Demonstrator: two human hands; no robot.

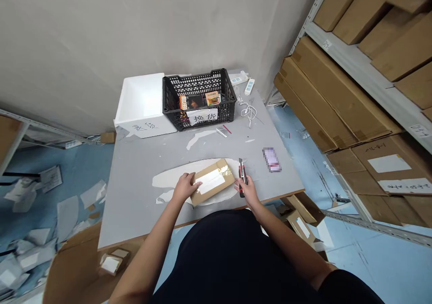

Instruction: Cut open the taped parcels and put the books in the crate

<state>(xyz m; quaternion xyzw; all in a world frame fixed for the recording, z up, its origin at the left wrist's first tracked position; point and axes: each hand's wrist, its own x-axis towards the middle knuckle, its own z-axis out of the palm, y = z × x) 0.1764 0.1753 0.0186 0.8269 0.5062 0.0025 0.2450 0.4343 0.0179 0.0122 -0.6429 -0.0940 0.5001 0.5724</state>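
A small cardboard parcel (212, 181) lies on the grey table top (141, 169), with a white label (209, 181) and shiny tape across its top. My left hand (184, 188) holds the parcel's left end, fingers over its edge. My right hand (249, 192) grips a black-and-red utility knife (242, 176) upright, just beside the parcel's right end. The blade tip is too small to make out. The parcel rests on a white, irregular paper scrap (189, 180) stuck to the table.
At the table's far end stand a black plastic crate (199, 81) with a paper label and a white foam box (138, 101). A white cable (249, 114), a power strip (249, 86) and a blurred phone (272, 159) lie nearby. Cartons fill metal shelves at right; paper scraps litter the blue floor.
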